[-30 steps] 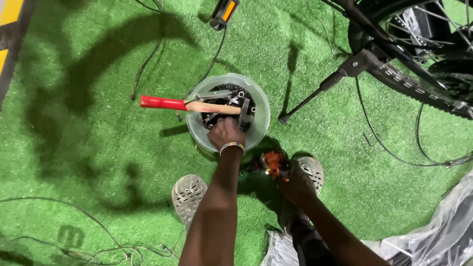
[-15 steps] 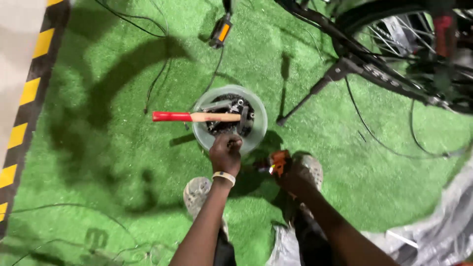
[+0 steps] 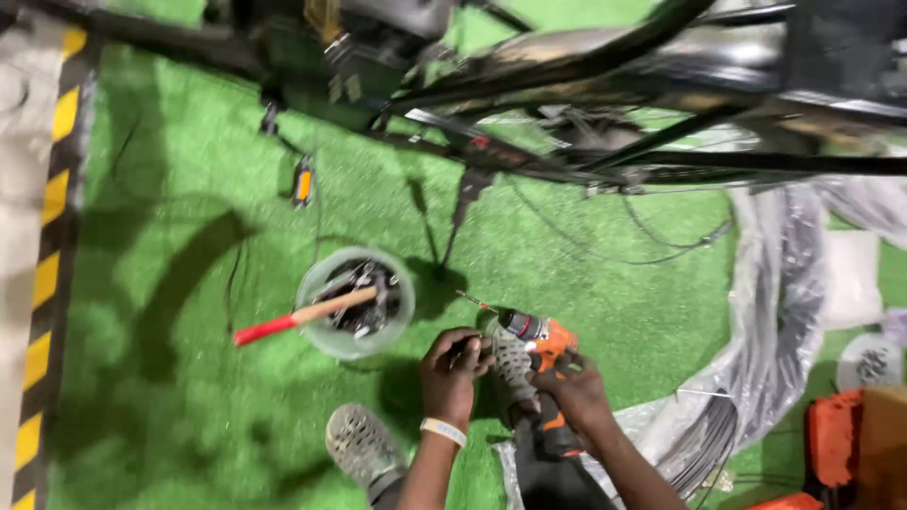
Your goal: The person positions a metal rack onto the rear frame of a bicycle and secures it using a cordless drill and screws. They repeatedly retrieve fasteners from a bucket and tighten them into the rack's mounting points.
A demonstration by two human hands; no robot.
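The left hand [image 3: 452, 370] is clenched on something small and dark that cannot be made out, just at 9 o'clock of the orange drill [image 3: 535, 332], which the right hand [image 3: 570, 385] grasps by its grip; the drill's lower body is hidden behind that hand. At 10 o'clock of the hands stands a clear tub [image 3: 326, 332] of blurred dark parts, a red-handled hammer [image 3: 300, 315] across it. A bike frame [image 3: 605, 104] crosses the top, cut off; a yellow-black stripe [image 3: 52, 227] edges the grass at 9 o'clock.

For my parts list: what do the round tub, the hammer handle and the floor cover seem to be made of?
Tub: probably clear plastic, since the green shows through its wall. Hammer: the handle looks like pale bare wood, with a glossy red end, perhaps paint or a rubber grip. Floor cover: green artificial turf, with a short, even, fibrous pile.
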